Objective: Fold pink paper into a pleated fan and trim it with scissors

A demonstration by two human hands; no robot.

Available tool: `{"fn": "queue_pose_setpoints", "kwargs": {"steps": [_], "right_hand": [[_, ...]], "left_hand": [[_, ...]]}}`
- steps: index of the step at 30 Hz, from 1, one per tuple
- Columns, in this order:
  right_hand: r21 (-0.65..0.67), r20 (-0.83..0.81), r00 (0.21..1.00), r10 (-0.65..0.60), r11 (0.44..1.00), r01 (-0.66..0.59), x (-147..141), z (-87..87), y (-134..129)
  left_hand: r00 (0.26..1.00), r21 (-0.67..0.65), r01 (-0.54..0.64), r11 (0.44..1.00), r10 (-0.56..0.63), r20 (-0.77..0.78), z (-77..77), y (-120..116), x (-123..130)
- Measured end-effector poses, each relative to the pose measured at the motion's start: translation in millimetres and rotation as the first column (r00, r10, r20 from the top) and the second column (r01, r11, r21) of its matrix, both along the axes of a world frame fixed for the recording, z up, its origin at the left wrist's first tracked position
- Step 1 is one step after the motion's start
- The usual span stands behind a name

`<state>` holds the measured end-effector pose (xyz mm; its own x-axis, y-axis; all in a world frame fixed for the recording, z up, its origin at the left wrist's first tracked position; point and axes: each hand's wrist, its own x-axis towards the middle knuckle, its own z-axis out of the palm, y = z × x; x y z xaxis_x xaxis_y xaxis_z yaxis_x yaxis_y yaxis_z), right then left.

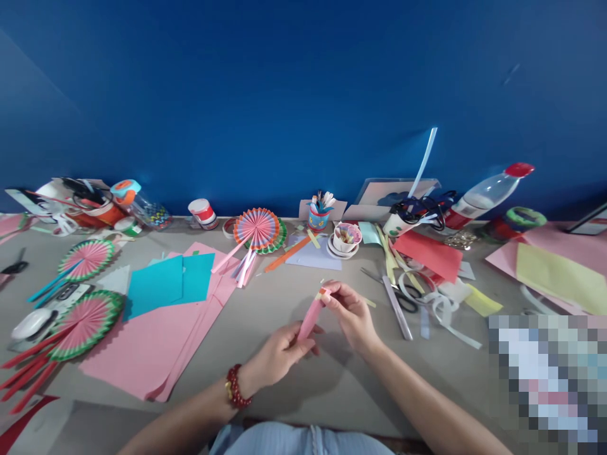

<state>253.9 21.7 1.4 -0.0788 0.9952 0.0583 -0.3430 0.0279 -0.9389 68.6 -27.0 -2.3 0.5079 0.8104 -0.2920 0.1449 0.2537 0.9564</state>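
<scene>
A narrow folded strip of pink paper [310, 318] is held slanted above the grey table, between my two hands. My left hand [279, 354], with a red beaded bracelet [236, 387] at the wrist, grips its lower end between thumb and fingers. At the upper end, where a small orange-red edge [324, 291] shows, my right hand [349, 316] pinches the strip. To the left lie pink sheets [142, 354] with teal sheets [194, 281] on top. Right of my hands are scissors [408, 298] and a pale flat stick [397, 309].
Finished paper fans [257, 230] lie at the back and a green-edged fan [88, 325] at the left. A blue pencil cup [318, 219], a paper cup [346, 237] and a plastic bottle [488, 196] stand along the blue wall. Curled white strips [446, 316] and a red sheet [429, 253] lie right.
</scene>
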Motion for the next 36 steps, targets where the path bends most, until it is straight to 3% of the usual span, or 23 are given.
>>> {"fn": "queue_pose_setpoints", "kwargs": {"steps": [2,5,8,10,12,23,31,36], "right_hand": [[0.02,0.017,1.0,0.017,1.0,-0.018,-0.2,2.1,-1.1],[0.048,0.056,0.998,0.039,0.998,-0.042,0.0,5.3,-2.2],[0.068,0.096,0.995,0.018,0.997,-0.025,0.6,7.6,-2.5],[0.084,0.118,0.993,-0.004,0.996,-0.006,1.2,8.9,-2.3],[0.106,0.126,0.992,-0.022,0.994,0.009,1.7,10.2,-2.2],[0.156,0.15,0.987,-0.058,0.987,0.034,1.8,11.7,-4.4],[0.24,0.142,0.989,-0.043,0.971,0.008,5.2,14.3,-7.8],[0.243,0.098,0.995,0.015,0.969,-0.038,5.7,14.0,-8.9]], "left_hand": [[0.997,0.018,0.071,0.997,-0.071,-0.001,8.6,7.9,-4.9],[0.994,0.189,0.098,0.977,-0.087,-0.066,23.2,19.4,-8.4],[0.957,0.453,0.073,0.889,0.065,-0.282,34.7,26.3,-5.8],[0.926,0.572,0.045,0.819,0.18,-0.332,38.1,27.9,-1.9],[0.921,0.594,0.025,0.804,0.212,-0.326,37.7,27.6,2.5],[0.951,0.447,-0.128,0.885,0.237,-0.197,29.1,20.5,12.4],[0.966,0.594,-0.086,0.8,0.213,-0.148,25.8,22.4,8.0],[0.975,0.728,-0.038,0.684,0.185,-0.123,22.4,23.9,4.8]]}}
